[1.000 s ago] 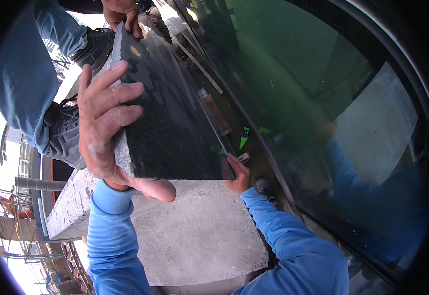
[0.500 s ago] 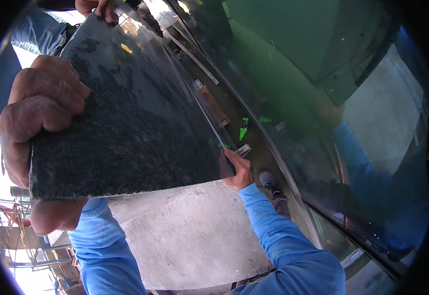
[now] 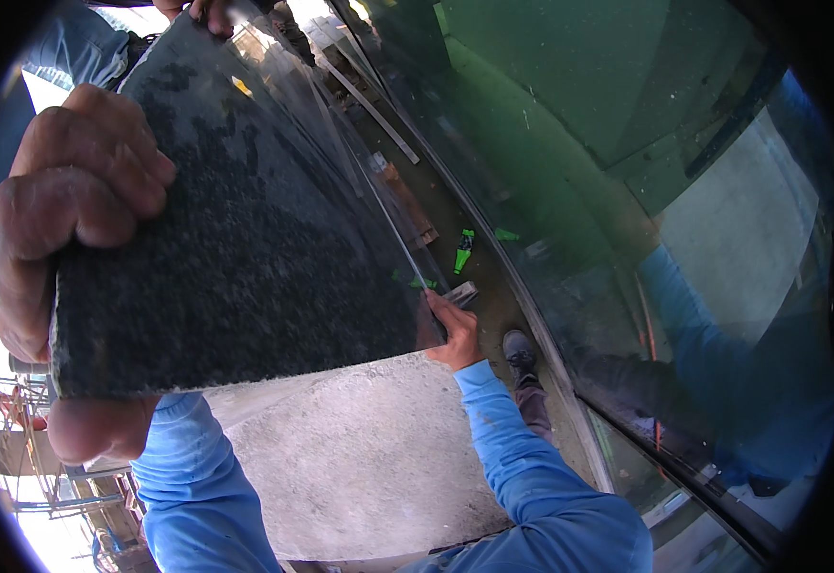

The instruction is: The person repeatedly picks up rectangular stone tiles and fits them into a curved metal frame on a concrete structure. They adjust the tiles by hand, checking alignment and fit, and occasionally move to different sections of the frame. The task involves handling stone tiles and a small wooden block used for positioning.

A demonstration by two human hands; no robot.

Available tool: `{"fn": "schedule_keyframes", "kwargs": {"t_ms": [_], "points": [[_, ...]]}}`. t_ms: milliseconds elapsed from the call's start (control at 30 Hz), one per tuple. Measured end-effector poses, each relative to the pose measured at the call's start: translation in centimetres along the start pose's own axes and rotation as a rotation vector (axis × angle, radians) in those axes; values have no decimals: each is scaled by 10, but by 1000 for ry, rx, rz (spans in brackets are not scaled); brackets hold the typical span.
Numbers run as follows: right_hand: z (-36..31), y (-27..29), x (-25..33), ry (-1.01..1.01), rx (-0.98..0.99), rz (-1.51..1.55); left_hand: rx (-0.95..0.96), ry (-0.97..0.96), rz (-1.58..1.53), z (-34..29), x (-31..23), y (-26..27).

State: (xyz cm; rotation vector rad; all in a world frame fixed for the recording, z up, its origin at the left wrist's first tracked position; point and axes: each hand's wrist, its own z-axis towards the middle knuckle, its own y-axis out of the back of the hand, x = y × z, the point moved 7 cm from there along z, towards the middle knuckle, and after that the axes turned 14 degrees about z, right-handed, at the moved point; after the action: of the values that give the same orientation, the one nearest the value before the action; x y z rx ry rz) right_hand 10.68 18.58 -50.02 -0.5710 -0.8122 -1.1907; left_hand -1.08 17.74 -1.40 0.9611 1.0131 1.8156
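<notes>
From my remote seat I see, far left, the left hand (image 3: 73, 201) clamped on the dark slab (image 3: 245, 267), thumb beneath its lower edge. At upper left, a co-worker's hand (image 3: 209, 14) is at the far end. The slab spans left to centre, above pale concrete (image 3: 369, 449). Right of centre, the right hand (image 3: 457, 334) grasps its near right corner, beside green-tinted glass (image 3: 579, 191). My judgement: 2 hands bear it, not yet let go; other support, I can't tell.
</notes>
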Motion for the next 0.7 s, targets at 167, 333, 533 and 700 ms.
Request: {"fn": "schedule_keyframes", "kwargs": {"t_ms": [167,333,533,700], "points": [[0,-2,2,54,7,-8,-35,-8,26,-3,-4,2],[1,0,2,52,-34,-4,-61,-1,50,-5,-1,-5],[1,2,-3,29,-44,-15,-95,25,63,-10,3,-15],[7,1,3,30,-26,5,-112,59,87,-13,0,-12]]}}
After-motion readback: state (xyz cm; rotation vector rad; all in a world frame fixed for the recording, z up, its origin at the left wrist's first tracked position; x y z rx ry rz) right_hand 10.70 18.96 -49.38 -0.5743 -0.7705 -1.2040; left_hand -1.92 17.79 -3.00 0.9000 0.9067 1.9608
